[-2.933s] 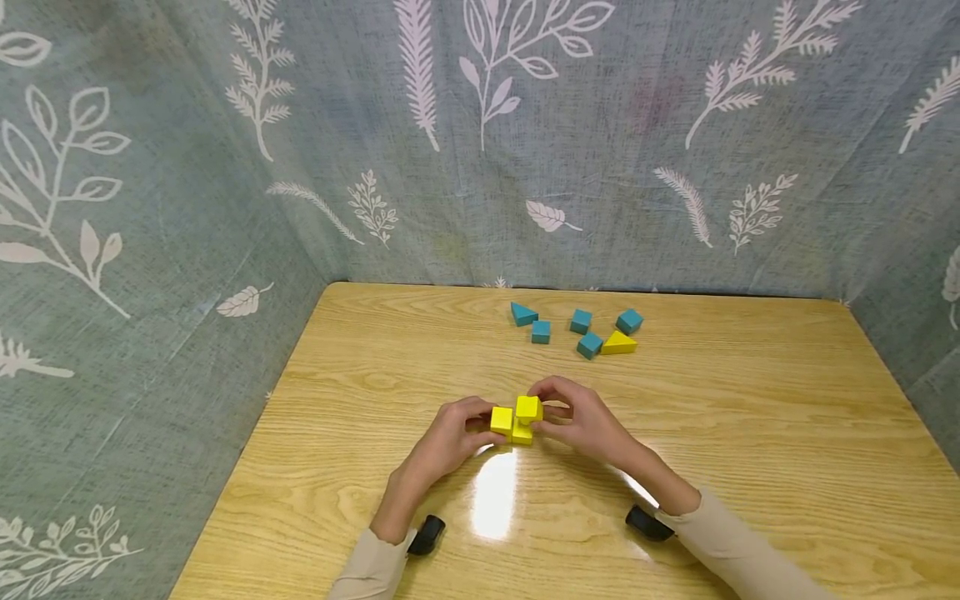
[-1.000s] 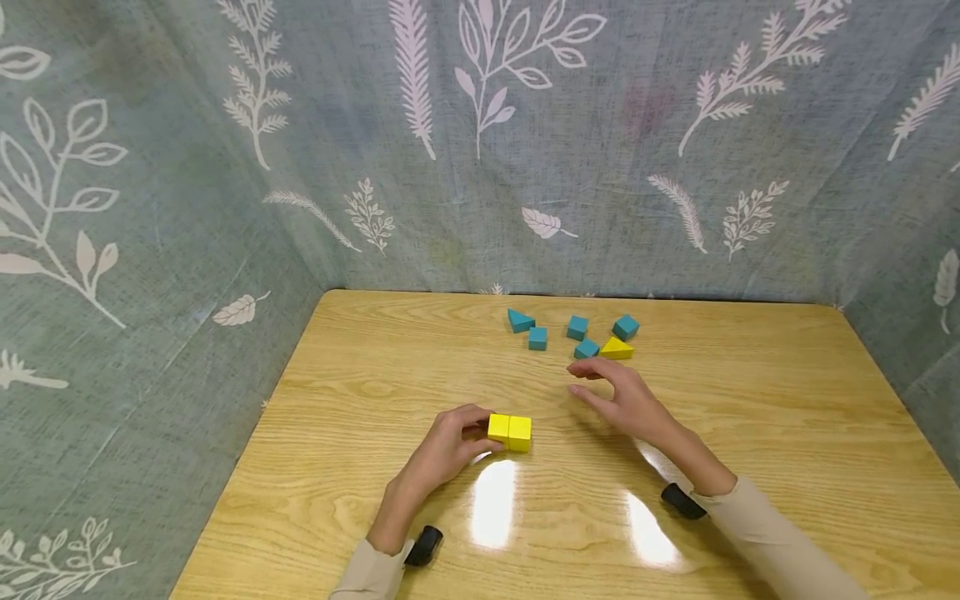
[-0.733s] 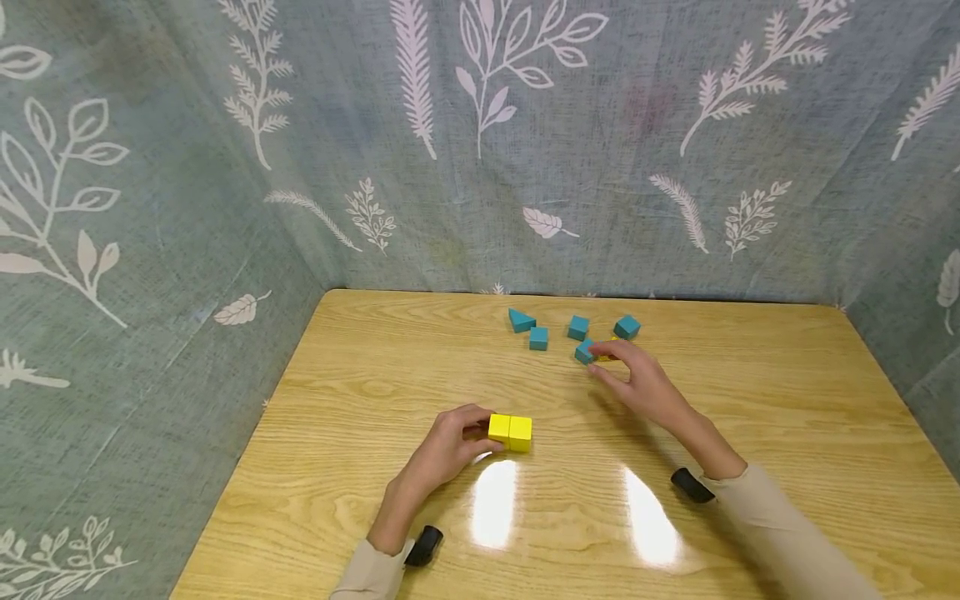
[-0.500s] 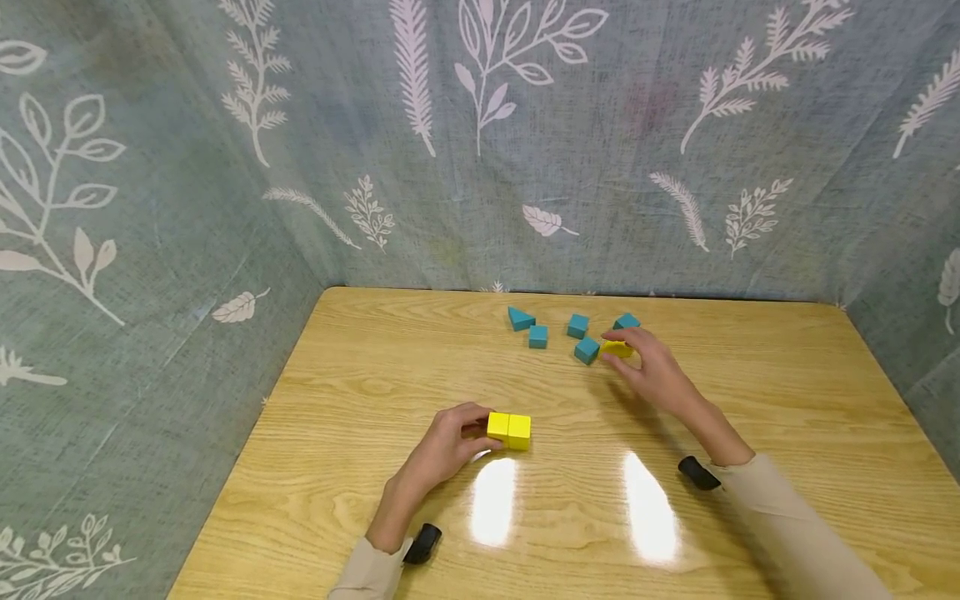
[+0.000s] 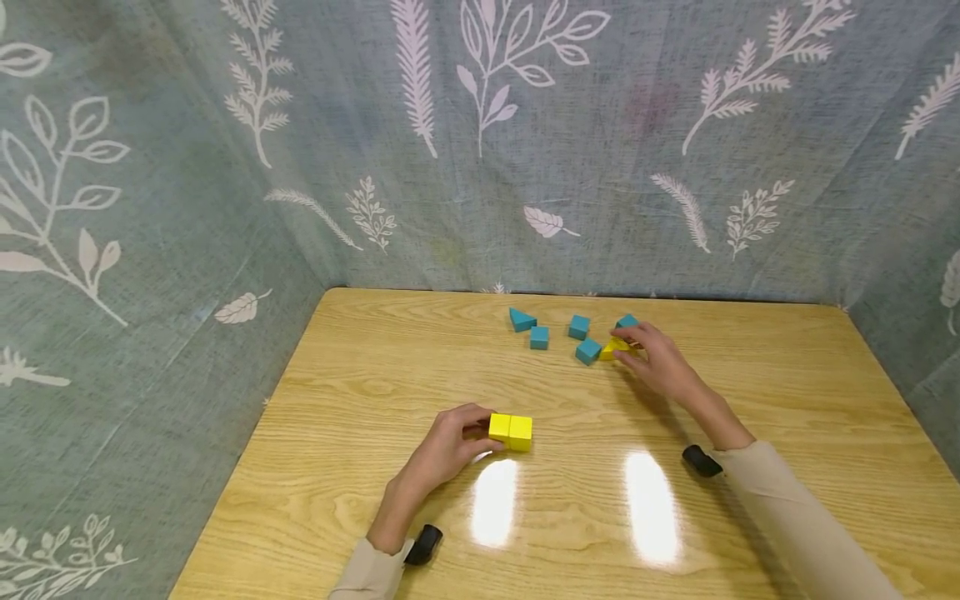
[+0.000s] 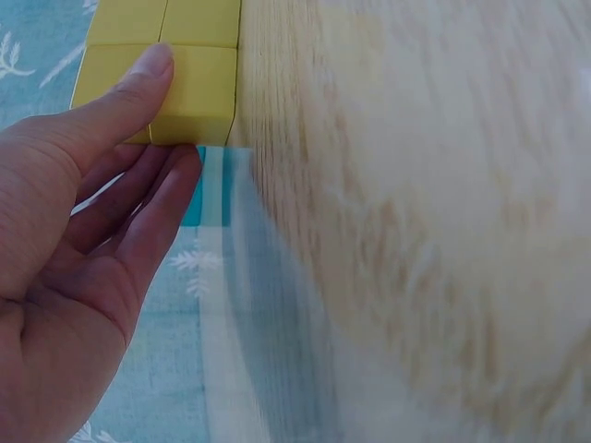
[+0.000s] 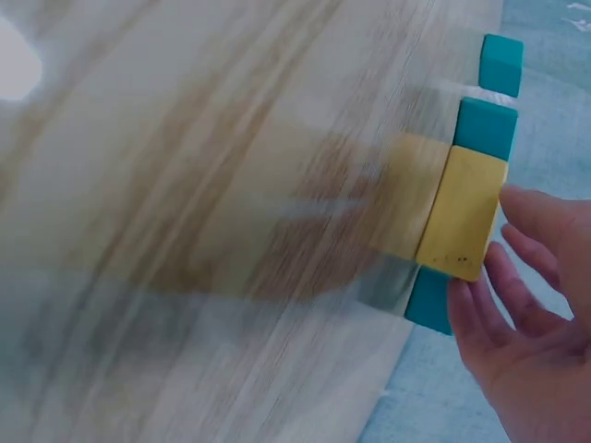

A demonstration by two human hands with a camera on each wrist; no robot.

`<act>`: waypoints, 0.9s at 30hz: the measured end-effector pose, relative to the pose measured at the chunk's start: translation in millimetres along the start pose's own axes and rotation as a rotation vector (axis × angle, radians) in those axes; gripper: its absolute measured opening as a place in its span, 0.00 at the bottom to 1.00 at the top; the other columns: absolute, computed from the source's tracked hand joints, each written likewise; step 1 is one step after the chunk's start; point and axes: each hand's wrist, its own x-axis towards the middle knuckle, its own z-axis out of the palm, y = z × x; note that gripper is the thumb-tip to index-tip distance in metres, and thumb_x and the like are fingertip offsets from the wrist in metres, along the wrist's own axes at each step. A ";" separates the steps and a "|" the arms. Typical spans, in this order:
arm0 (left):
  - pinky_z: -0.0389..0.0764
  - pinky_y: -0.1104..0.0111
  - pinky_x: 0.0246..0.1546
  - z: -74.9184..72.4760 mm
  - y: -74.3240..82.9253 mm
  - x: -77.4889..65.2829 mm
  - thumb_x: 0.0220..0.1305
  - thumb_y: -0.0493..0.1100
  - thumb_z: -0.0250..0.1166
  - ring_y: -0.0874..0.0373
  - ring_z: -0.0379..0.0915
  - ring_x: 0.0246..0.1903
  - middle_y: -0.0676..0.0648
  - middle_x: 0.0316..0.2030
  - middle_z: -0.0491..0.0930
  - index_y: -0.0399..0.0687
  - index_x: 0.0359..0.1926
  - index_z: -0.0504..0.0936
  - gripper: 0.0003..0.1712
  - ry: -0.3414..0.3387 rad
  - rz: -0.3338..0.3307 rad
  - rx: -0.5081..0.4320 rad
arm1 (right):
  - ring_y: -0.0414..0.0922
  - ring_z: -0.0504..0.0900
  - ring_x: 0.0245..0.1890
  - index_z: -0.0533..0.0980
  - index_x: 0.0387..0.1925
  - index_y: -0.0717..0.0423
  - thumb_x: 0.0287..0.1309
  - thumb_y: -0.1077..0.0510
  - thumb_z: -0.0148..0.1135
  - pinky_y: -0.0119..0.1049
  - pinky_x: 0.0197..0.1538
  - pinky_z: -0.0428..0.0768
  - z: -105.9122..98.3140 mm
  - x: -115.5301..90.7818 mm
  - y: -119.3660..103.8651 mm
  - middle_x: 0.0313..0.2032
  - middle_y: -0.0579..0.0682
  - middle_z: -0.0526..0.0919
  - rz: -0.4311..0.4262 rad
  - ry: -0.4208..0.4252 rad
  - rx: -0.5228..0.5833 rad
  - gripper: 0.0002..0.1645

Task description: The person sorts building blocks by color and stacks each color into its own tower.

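Observation:
Near the table's middle, my left hand (image 5: 442, 446) holds the left side of a small stack of yellow cubes (image 5: 520, 435), thumb in front and fingers behind. In the left wrist view the cubes (image 6: 199, 92) sit two wide and two high, with the thumb across a lower face. Farther back, my right hand (image 5: 663, 367) pinches a yellow triangular block (image 5: 612, 349) between thumb and fingers. In the right wrist view the triangular block (image 7: 460, 217) shows its flat long face, beside teal cubes. The right hand partly hides a teal cube (image 5: 627, 320) in the head view.
Close left of the yellow triangular block lies a teal cube (image 5: 588, 351). Two more teal cubes and a teal triangular block (image 5: 521, 320) lie near the back of the wooden table (image 5: 375, 367). Patterned cloth (image 5: 450, 225) hangs behind and at the sides.
My right hand has set a yellow cube onto the stack, let go, then moved back and right to grip the yellow triangular block. The left hand has stayed at the stack.

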 end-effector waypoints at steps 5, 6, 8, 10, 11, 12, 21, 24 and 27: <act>0.84 0.66 0.51 -0.1 0.2 -0.8 0.60 0.33 0.74 0.50 0.83 0.48 0.43 0.48 0.83 0.33 0.57 0.82 0.23 0.003 0.005 0.000 | 0.59 0.79 0.44 0.76 0.59 0.75 0.69 0.67 0.64 0.53 0.44 0.82 2.2 3.5 3.9 0.45 0.65 0.79 0.014 -0.063 -0.011 0.21; 0.84 0.66 0.51 0.0 0.1 -0.8 0.60 0.33 0.74 0.50 0.83 0.48 0.43 0.48 0.82 0.32 0.57 0.82 0.24 0.003 0.008 -0.002 | 0.59 0.78 0.43 0.75 0.59 0.75 0.69 0.67 0.63 0.53 0.44 0.81 2.6 4.0 4.4 0.45 0.65 0.79 0.016 -0.071 -0.011 0.21; 0.84 0.67 0.51 0.0 0.1 -0.8 0.60 0.32 0.74 0.49 0.83 0.48 0.42 0.48 0.82 0.32 0.57 0.82 0.24 0.002 0.013 -0.002 | 0.59 0.79 0.44 0.76 0.58 0.76 0.70 0.67 0.63 0.53 0.44 0.81 3.4 4.5 5.0 0.46 0.66 0.79 0.020 -0.077 -0.005 0.20; 0.84 0.67 0.52 0.0 0.0 -0.7 0.60 0.32 0.74 0.49 0.83 0.49 0.42 0.48 0.82 0.32 0.57 0.82 0.24 0.002 0.017 -0.003 | 0.61 0.80 0.46 0.75 0.58 0.75 0.70 0.67 0.62 0.54 0.47 0.82 3.4 4.2 5.9 0.48 0.67 0.80 0.030 -0.081 0.014 0.20; 0.84 0.67 0.52 -0.1 0.0 -0.7 0.60 0.32 0.74 0.49 0.83 0.49 0.42 0.48 0.82 0.32 0.57 0.82 0.24 0.003 0.017 -0.003 | 0.62 0.80 0.47 0.75 0.58 0.76 0.70 0.67 0.62 0.55 0.48 0.83 3.1 3.8 6.0 0.49 0.68 0.80 0.031 -0.083 0.026 0.19; 0.84 0.67 0.52 -0.2 -0.1 -0.7 0.60 0.32 0.74 0.50 0.83 0.49 0.43 0.48 0.82 0.32 0.57 0.82 0.24 0.005 0.016 -0.003 | 0.63 0.81 0.49 0.75 0.58 0.75 0.70 0.67 0.62 0.56 0.50 0.83 2.9 3.6 6.1 0.50 0.68 0.80 0.034 -0.085 0.038 0.19; 0.84 0.66 0.52 1.1 -0.1 0.1 0.60 0.33 0.74 0.49 0.83 0.49 0.43 0.48 0.83 0.35 0.56 0.83 0.22 0.002 0.007 -0.005 | 0.65 0.81 0.53 0.73 0.54 0.71 0.69 0.67 0.63 0.55 0.54 0.83 1.4 -3.9 4.9 0.50 0.66 0.80 0.081 -0.110 0.162 0.16; 0.84 0.66 0.52 1.0 -0.1 0.4 0.60 0.33 0.74 0.49 0.83 0.49 0.43 0.48 0.82 0.34 0.56 0.83 0.22 -0.002 -0.009 -0.015 | 0.65 0.81 0.53 0.73 0.52 0.70 0.66 0.68 0.66 0.55 0.55 0.83 3.1 -5.0 3.8 0.49 0.65 0.79 0.090 -0.116 0.193 0.16; 0.83 0.66 0.52 0.7 0.1 0.6 0.60 0.32 0.73 0.49 0.83 0.50 0.43 0.48 0.82 0.34 0.56 0.83 0.22 -0.006 -0.020 -0.025 | 0.64 0.82 0.51 0.75 0.52 0.70 0.63 0.68 0.69 0.54 0.54 0.83 4.8 -6.2 2.4 0.49 0.65 0.80 0.107 -0.120 0.205 0.18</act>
